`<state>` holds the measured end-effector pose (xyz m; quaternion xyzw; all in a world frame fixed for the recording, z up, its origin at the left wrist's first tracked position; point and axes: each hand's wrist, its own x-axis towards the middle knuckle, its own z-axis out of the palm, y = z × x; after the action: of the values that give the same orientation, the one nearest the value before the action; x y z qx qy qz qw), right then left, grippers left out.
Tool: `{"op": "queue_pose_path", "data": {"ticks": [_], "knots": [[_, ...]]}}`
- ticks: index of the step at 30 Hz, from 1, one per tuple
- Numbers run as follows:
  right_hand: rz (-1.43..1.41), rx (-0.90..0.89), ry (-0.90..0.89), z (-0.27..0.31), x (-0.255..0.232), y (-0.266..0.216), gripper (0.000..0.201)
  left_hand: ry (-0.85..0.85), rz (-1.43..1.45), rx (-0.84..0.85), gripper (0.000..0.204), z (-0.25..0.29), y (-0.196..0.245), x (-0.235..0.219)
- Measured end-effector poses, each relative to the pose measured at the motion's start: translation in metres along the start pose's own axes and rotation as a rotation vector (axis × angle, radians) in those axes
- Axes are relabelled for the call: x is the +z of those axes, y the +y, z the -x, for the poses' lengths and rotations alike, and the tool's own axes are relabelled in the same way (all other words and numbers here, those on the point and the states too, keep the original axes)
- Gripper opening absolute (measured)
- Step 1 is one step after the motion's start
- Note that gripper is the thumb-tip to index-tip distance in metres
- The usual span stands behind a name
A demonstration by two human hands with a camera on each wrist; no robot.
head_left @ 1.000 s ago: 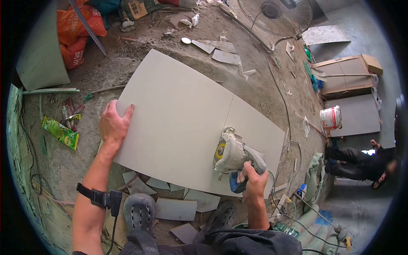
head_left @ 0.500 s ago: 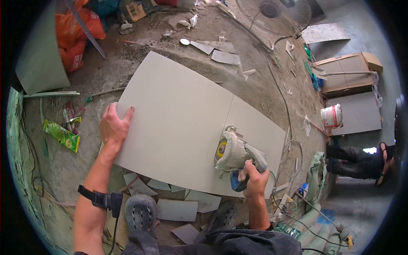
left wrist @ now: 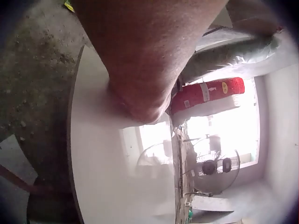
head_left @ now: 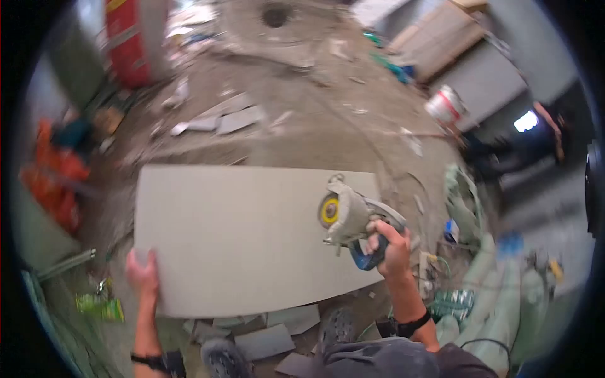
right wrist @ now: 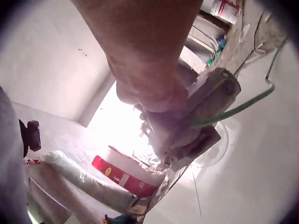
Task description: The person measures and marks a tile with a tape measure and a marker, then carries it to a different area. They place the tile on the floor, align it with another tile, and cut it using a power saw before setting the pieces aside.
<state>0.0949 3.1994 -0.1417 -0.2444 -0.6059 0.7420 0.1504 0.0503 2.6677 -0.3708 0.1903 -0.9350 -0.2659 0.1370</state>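
A large pale tile [head_left: 233, 239] lies before the person's feet. At its left edge, the left hand [head_left: 144, 272] holds on, thumb on the top face. The right hand [head_left: 392, 249] grips the blue handle of a dusty handheld tile saw [head_left: 353, 214] over the tile's right part. A yellow-centred disc [head_left: 328, 211] faces left on the saw. In the right wrist view, a green cord [right wrist: 247, 103] runs from the saw, and a thin straight line marks the tile. The left fingers are mostly hidden behind the wrist in the left wrist view.
Broken tile pieces [head_left: 265, 342] lie by the person's shoes. Beyond the tile are more offcuts [head_left: 241, 120] and a floor fan [head_left: 274, 17]. A white bucket [head_left: 446, 105] and another person [head_left: 517, 145] are at the right; orange bags [head_left: 53, 176] sit left.
The head view has swung and blurred, so the tile now appears turned more level. The saw has tipped, showing more of its disc. Both hands keep their holds.
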Motion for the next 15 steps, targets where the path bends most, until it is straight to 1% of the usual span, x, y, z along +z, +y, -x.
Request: {"op": "queue_pose_path", "data": {"ticks": [1,2,3,5,7,8,9,10,11,12,14,15], "knots": [[-0.037,0.024,0.021,-0.007,-0.014,-0.013,0.021,-0.083,0.040,-0.029,0.065,-0.002,0.007,-0.010],[-0.050,0.013,0.035,-0.014,-0.031,-0.025,0.024,-0.072,-0.044,0.011,0.062,-0.003,-0.004,-0.009],[-0.066,0.004,0.082,-0.020,-0.046,-0.039,0.024,-0.172,-0.037,0.014,0.061,-0.006,0.009,-0.026],[-0.162,0.047,0.169,-0.040,-0.085,-0.064,0.023,-0.184,-0.027,0.048,0.058,-0.005,0.008,-0.042],[-0.261,0.025,0.207,-0.059,-0.124,-0.084,0.021,-0.141,-0.132,0.148,0.060,-0.009,-0.036,-0.040],[-0.263,-0.005,0.238,-0.071,-0.145,-0.093,0.020,-0.055,-0.184,0.202,0.060,-0.011,-0.078,-0.034],[-0.285,-0.012,0.250,-0.084,-0.168,-0.100,0.020,0.032,-0.236,0.254,0.059,-0.019,-0.098,-0.030],[-0.341,0.005,0.263,-0.097,-0.192,-0.106,0.017,-0.074,-0.251,0.209,0.062,-0.011,-0.059,-0.061],[-0.398,0.025,0.271,-0.111,-0.215,-0.109,0.015,-0.177,-0.271,0.161,0.066,0.000,-0.011,-0.098],[-0.437,0.044,0.285,-0.125,-0.236,-0.110,0.015,-0.162,-0.282,0.177,0.066,-0.002,-0.012,-0.102],[-0.493,0.086,0.314,-0.152,-0.273,-0.104,0.015,-0.157,-0.403,0.218,0.061,0.007,-0.039,-0.116],[-0.501,0.071,0.321,-0.166,-0.289,-0.099,0.016,-0.138,-0.422,0.221,0.061,0.010,-0.038,-0.127]]}}
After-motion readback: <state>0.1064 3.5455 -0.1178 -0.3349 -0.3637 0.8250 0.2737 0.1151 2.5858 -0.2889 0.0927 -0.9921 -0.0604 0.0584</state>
